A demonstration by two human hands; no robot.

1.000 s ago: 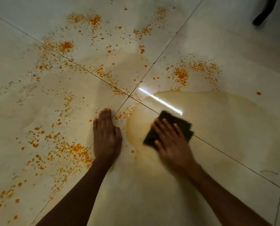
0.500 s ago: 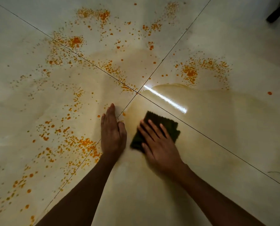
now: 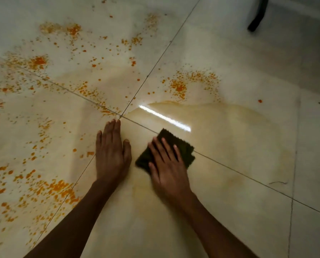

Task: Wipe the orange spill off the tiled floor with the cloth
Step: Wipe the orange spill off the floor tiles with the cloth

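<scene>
Orange spill [image 3: 62, 189] lay in grainy speckles and thicker blobs across the glossy cream tiled floor [image 3: 248, 62], densest toward its left edge and beyond the point where four tiles met. A dark, nubby square cloth [image 3: 169, 139] sat just right of that grout crossing, on a pale yellowish wet film that shone under a streak of reflected light. The right hand [image 3: 167, 172] pressed flat on the cloth with fingers straight and spread. The left hand [image 3: 111, 155] rested palm down on the bare tile just beside it, fingers straight and together, holding nothing. A dark furniture leg [image 3: 257, 17] stood near the far right corner
</scene>
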